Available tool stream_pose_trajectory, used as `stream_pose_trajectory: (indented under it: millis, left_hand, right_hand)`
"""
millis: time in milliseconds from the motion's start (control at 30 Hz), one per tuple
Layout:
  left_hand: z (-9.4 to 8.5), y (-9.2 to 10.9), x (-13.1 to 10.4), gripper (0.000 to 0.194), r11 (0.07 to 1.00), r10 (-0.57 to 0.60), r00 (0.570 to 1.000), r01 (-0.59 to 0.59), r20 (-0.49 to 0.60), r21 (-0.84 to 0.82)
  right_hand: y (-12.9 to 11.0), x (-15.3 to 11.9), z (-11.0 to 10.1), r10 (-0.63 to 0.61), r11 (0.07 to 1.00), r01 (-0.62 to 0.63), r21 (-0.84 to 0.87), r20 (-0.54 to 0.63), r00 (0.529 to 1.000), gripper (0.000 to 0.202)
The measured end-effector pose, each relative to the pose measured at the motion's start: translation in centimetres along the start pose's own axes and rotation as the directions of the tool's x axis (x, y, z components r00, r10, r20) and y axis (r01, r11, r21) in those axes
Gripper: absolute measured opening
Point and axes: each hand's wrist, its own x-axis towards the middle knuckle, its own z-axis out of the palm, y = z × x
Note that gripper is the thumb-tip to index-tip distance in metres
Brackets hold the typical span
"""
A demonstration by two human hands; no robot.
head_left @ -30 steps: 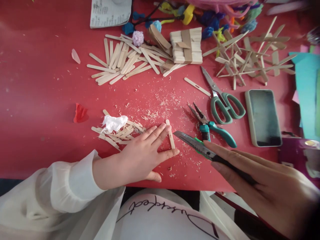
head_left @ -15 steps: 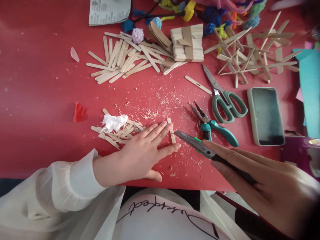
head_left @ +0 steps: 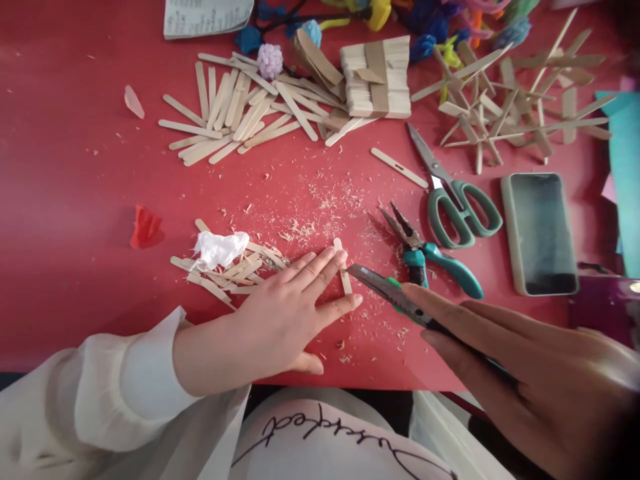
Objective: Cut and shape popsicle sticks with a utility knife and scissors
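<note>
My left hand (head_left: 283, 310) lies flat with its fingers stretched out, and its fingertips press a craft stick (head_left: 344, 277) against the red table. From the right, my right hand (head_left: 525, 360) is closed around a utility knife (head_left: 395, 297) with a black and green handle. The blade's tip is at the middle of the stick, beside my left fingertips; whether it has cut in I cannot tell. Fine wood shavings (head_left: 300, 230) are scattered around. Left of my left hand, cut sticks (head_left: 243, 270) lie under a crumpled white wrapper (head_left: 220, 250).
Right of the stick lie pliers (head_left: 425, 253), scissors (head_left: 460, 207), a phone (head_left: 540, 233) and a slotted stick (head_left: 399, 167). Farther back are loose craft sticks (head_left: 235, 113), a banded bundle (head_left: 377, 77), interlocked sticks (head_left: 515, 110) and paper (head_left: 207, 15). A red scrap (head_left: 145, 227) lies left.
The view has shifted slightly. Both hands keep nearly the same pose, with the knife tip still at the middle of the stick.
</note>
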Motion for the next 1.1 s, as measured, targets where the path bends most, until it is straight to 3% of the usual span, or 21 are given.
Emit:
stream_pose_trajectory:
  millis: [67, 133, 167, 233, 300, 367, 433, 500, 567, 633, 700, 733, 800, 867, 1100]
  left_hand:
    - [0.0, 0.0, 0.0, 0.094, 1.0, 0.007, 1.0, -0.007, 0.007, 0.004]
    - [-0.1, 0.0, 0.0, 0.094, 1.0, 0.015, 1.0, -0.015, 0.01, 0.008]
    - [-0.1, 0.0, 0.0, 0.094, 1.0, 0.02, 1.0, -0.02, 0.011, 0.01]
    - [-0.1, 0.0, 0.0, 0.094, 1.0, 0.026, 1.0, -0.026, 0.016, 0.017]
    - [-0.2, 0.0, -0.1, 0.094, 0.999, 0.028, 0.999, -0.029, 0.032, 0.027]
    - [-0.4, 0.1, -0.1, 0.094, 0.999, 0.021, 0.999, -0.022, 0.04, 0.039]
    - [-0.6, 0.1, -0.2, 0.095, 0.998, 0.015, 0.999, -0.017, 0.036, 0.053]
    - [-0.7, 0.2, -0.2, 0.094, 0.998, 0.011, 0.999, -0.013, 0.037, 0.068]
    - [-0.6, 0.2, -0.2, 0.095, 0.997, 0.011, 0.999, -0.015, 0.044, 0.079]
    - [-0.5, 0.1, -0.2, 0.096, 0.996, 0.019, 0.999, -0.022, 0.034, 0.085]
    - [-0.3, 0.1, -0.2, 0.097, 0.996, 0.024, 1.0, -0.026, 0.018, 0.088]
    - [-0.3, 0.1, -0.2, 0.098, 0.996, 0.024, 1.0, -0.025, 0.011, 0.087]
    - [-0.3, 0.1, -0.2, 0.098, 0.996, 0.02, 1.0, -0.021, 0.012, 0.084]
    - [-0.4, 0.1, -0.3, 0.096, 0.997, 0.019, 1.0, -0.02, 0.015, 0.078]
    - [-0.6, 0.1, -0.3, 0.094, 0.996, 0.025, 1.0, -0.025, 0.003, 0.083]
  right_hand:
    - [0.2, 0.2, -0.1, 0.022, 0.999, -0.024, 0.027, 0.044, 0.999, 0.04]
    - [0.7, 0.2, -0.3, 0.181, 0.978, -0.192, 0.077, 0.123, 0.976, 0.045]
    - [1.0, 0.2, -0.3, 0.285, 0.941, -0.313, 0.132, 0.194, 0.939, 0.05]
    - [1.7, 0.3, -0.3, 0.434, 0.784, -0.555, 0.276, 0.394, 0.81, 0.061]
    - [2.2, 0.4, -0.1, 0.444, 0.591, -0.701, 0.4, 0.565, 0.696, 0.068]
    - [2.4, 0.5, 0.1, 0.4, 0.458, -0.741, 0.49, 0.631, 0.665, 0.064]
    - [2.3, 0.7, 0.4, 0.341, 0.395, -0.731, 0.556, 0.651, 0.679, 0.055]
    - [2.1, 0.7, 0.4, 0.305, 0.411, -0.7, 0.583, 0.636, 0.709, 0.052]
    - [1.7, 0.5, 0.3, 0.343, 0.554, -0.627, 0.547, 0.537, 0.771, 0.051]
    - [1.2, 0.4, 0.1, 0.318, 0.786, -0.447, 0.427, 0.341, 0.885, 0.047]
    - [0.9, 0.3, -0.2, 0.137, 0.948, -0.172, 0.266, 0.144, 0.98, 0.04]
    - [0.8, 0.3, -0.3, 0.027, 0.98, -0.042, 0.196, 0.082, 0.996, 0.038]
    - [0.7, 0.3, -0.5, -0.123, 0.989, 0.121, 0.087, 0.018, 0.992, 0.04]
    - [0.8, 0.4, -0.7, -0.182, 0.983, 0.181, 0.014, 0.012, 0.983, 0.046]
    - [0.8, 0.6, -0.6, -0.202, 0.978, 0.202, -0.053, 0.01, 0.979, 0.048]
